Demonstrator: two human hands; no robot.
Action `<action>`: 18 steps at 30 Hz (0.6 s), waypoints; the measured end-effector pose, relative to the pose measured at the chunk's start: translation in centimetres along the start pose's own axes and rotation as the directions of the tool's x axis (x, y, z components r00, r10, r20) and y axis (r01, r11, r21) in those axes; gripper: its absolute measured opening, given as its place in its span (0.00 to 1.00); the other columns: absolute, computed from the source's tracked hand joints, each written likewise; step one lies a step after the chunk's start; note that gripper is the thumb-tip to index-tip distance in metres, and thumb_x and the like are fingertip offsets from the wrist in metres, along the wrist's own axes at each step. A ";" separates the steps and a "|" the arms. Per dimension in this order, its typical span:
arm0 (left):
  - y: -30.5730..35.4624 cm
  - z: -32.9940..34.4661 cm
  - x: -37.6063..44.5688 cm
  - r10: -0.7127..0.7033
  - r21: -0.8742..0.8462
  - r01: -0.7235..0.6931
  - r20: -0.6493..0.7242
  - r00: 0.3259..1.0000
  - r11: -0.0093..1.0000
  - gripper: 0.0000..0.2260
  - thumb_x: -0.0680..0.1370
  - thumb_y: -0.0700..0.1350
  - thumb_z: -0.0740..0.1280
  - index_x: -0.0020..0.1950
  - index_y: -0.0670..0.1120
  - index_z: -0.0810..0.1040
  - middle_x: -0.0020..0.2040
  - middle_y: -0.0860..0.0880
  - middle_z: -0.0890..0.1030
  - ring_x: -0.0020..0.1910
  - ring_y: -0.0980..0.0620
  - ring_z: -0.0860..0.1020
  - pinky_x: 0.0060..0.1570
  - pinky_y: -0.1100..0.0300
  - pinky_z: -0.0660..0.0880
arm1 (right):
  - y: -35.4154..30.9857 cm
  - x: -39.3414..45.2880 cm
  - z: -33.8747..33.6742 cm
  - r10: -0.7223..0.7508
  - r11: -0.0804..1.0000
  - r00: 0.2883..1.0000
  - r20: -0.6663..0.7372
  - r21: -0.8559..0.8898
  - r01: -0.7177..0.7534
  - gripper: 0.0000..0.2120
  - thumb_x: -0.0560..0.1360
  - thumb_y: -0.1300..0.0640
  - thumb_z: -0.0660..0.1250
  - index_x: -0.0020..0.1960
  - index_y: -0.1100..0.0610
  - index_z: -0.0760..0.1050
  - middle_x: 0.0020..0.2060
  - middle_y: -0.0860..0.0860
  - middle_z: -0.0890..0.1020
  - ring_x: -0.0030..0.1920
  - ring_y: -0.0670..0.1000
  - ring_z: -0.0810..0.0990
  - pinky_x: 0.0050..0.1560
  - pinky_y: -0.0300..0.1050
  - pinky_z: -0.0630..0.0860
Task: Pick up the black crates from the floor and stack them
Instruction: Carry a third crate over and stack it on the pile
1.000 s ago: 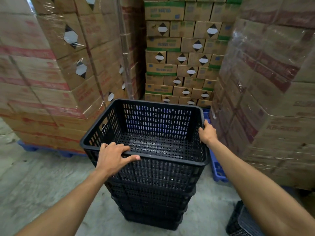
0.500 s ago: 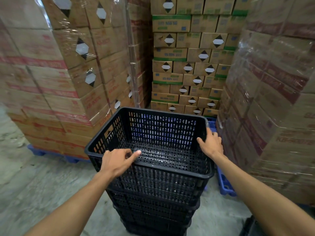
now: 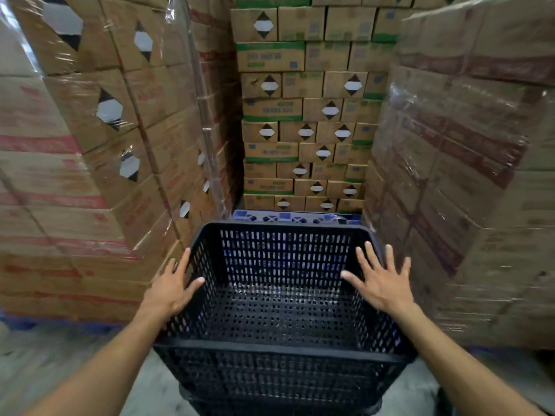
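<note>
left hand [image 3: 169, 288], right hand [image 3: 383, 283], now off top crate [image 3: 279, 345]

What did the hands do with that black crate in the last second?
Both hands let go. The left hand slid from the near rim to the left side and the right hand opened at the right rim, fingers spread. The top crate stays on the stack, empty, between the wrapped boxes.

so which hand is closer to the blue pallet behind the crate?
Right, narrowly. The right hand is spread over the top crate's right rim, fingers reaching nearer the blue pallet; the left hand sits slightly further back.
</note>
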State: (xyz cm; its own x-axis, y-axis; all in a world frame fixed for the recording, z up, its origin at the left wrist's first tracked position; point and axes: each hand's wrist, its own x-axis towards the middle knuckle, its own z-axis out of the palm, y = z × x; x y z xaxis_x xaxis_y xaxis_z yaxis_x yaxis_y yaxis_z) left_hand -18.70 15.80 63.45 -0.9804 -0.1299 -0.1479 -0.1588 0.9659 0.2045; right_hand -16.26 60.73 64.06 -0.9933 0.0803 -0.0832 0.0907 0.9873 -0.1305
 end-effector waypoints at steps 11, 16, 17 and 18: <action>1.2 -4.6 3.6 0.065 -0.062 -0.071 -0.104 0.992 0.996 0.44 0.69 0.78 0.47 0.79 0.60 0.38 0.82 0.48 0.42 0.80 0.40 0.50 0.74 0.36 0.55 | -0.5 1.6 -4.1 0.058 0.977 0.979 -0.193 0.212 -0.016 0.44 0.70 0.24 0.39 0.79 0.47 0.52 0.80 0.44 0.47 0.79 0.49 0.42 0.75 0.64 0.43; -0.1 -1.9 3.5 0.085 -0.068 -0.090 -0.073 0.994 0.994 0.42 0.72 0.75 0.49 0.79 0.58 0.36 0.82 0.48 0.45 0.79 0.41 0.55 0.72 0.36 0.61 | -0.1 0.0 -2.0 0.111 0.987 0.982 -0.153 0.134 -0.091 0.47 0.69 0.22 0.38 0.80 0.48 0.45 0.79 0.44 0.42 0.79 0.51 0.43 0.76 0.64 0.47; -0.8 -0.6 3.1 0.054 -0.115 -0.055 -0.010 0.998 0.992 0.43 0.72 0.74 0.51 0.79 0.58 0.34 0.82 0.47 0.47 0.78 0.39 0.59 0.70 0.36 0.65 | 0.2 -0.7 -0.3 0.106 0.990 0.993 -0.055 0.097 -0.100 0.47 0.68 0.22 0.39 0.79 0.47 0.43 0.79 0.45 0.41 0.79 0.53 0.44 0.75 0.65 0.49; -1.1 0.0 3.1 0.027 -0.145 -0.026 0.009 1.000 0.989 0.44 0.72 0.74 0.52 0.78 0.59 0.34 0.82 0.48 0.48 0.77 0.38 0.62 0.67 0.36 0.67 | 0.7 -0.9 0.7 0.108 0.991 0.994 -0.021 0.087 -0.106 0.47 0.67 0.22 0.39 0.79 0.45 0.41 0.79 0.45 0.41 0.79 0.54 0.45 0.75 0.65 0.52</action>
State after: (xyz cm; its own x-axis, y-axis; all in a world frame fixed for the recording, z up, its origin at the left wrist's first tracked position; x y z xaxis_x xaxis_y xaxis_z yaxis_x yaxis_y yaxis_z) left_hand -21.53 14.33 62.78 -0.9833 -0.1018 -0.1506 -0.1489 0.9262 0.3465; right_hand -15.21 61.23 63.40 -0.9790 0.1891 -0.0765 0.2011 0.9576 -0.2065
